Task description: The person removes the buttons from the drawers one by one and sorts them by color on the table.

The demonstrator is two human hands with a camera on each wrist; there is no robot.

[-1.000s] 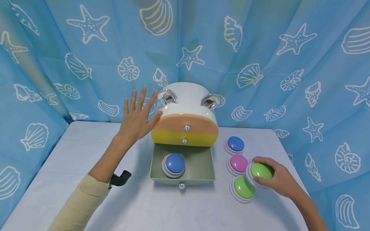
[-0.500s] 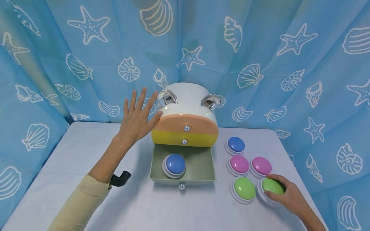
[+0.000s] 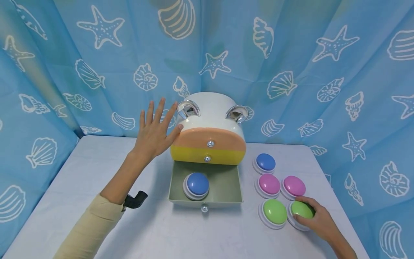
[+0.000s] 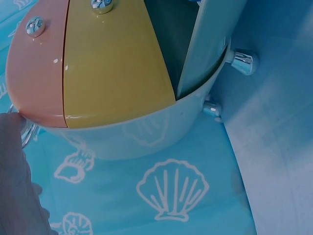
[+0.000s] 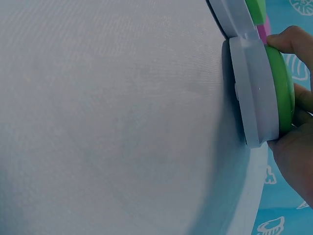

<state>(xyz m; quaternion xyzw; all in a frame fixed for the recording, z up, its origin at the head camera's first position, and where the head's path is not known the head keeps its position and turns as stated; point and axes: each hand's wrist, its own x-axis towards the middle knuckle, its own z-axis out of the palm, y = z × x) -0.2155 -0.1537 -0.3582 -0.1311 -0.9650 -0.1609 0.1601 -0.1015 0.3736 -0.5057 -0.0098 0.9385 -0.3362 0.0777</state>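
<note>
The left hand stayed flat against the left side of the drawer box, fingers spread, thumb on its orange front. In front of that box, the open bottom drawer held a blue button. Right of the box, the right hand, having carried the green button down from the air, had set it on the table beside another green button, fingers curled round it.

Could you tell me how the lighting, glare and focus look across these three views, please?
Head view: even, soft light, sharp, faint shadow under the open drawer, curtain edges bowed by the wide lens. Left wrist view: small glints on the chrome knob, left hand blurred at the edge. Right wrist view: table close and soft, green button sharper.
</note>
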